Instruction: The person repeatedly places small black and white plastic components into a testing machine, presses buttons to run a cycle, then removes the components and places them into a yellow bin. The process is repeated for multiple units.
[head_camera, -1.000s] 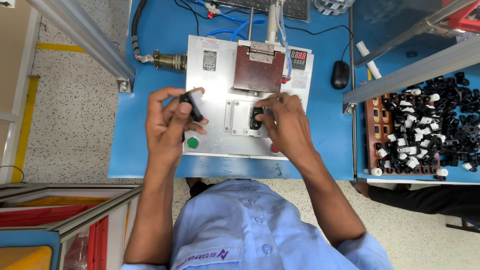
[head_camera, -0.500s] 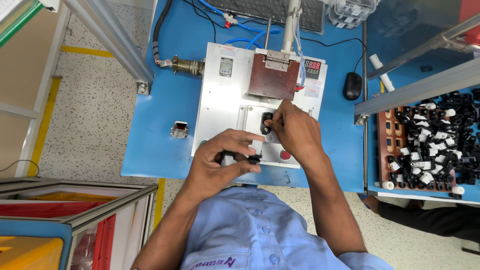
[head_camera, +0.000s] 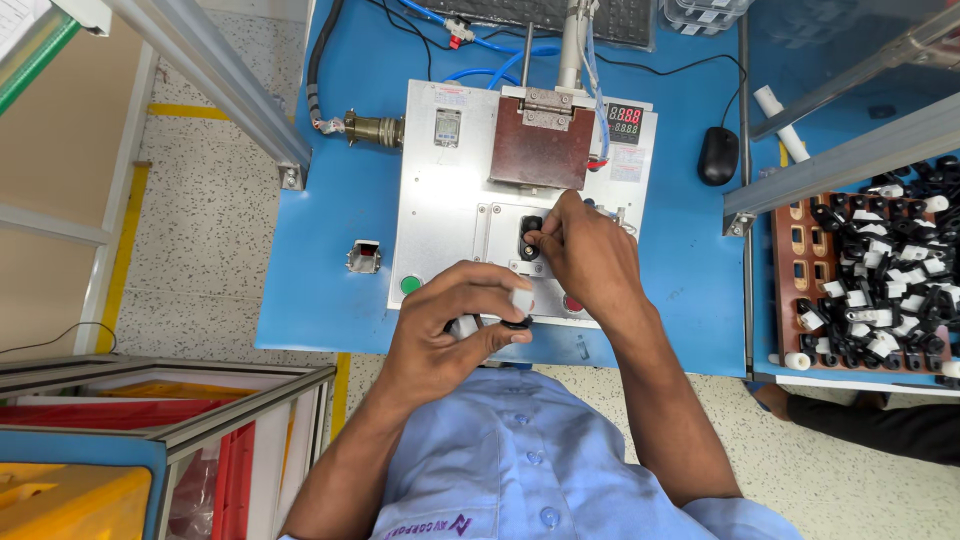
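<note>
I look down on a blue worktable (head_camera: 320, 290) whose near edge runs just under my hands, standing on a pale speckled floor (head_camera: 215, 210) with a yellow line (head_camera: 130, 235) marked well to the left of them. Grey aluminium frame bars (head_camera: 215, 75) cross above left and upper right, and a red-and-blue rack (head_camera: 120, 440) sits low to the left. The light is even and bright, with soft shadows.

The person wore a light blue buttoned shirt (head_camera: 520, 470) with short sleeves; a small logo sat at 6 o'clock.
</note>
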